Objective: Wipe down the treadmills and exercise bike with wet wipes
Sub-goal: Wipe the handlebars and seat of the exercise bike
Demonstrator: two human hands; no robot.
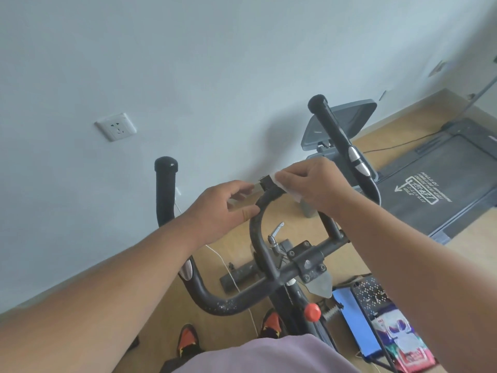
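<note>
Nearest me, a red knob (312, 311) sits on the exercise bike (269, 284) frame. Above it, my left hand (215, 211) pinches the handlebar's centre loop (255, 219) between thumb and fingers. My right hand (314, 184) grasps a wet wipe (291, 191) pressed against the loop's top. Beyond, on the floor to the right, the treadmill (435, 181) lies beside the wall (188, 76), which carries a socket (115, 127).

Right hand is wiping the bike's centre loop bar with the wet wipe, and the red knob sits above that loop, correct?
Not quite. In the head view the red knob sits below the loop bar, down on the frame. The right hand does hold the wet wipe on that loop.
</note>
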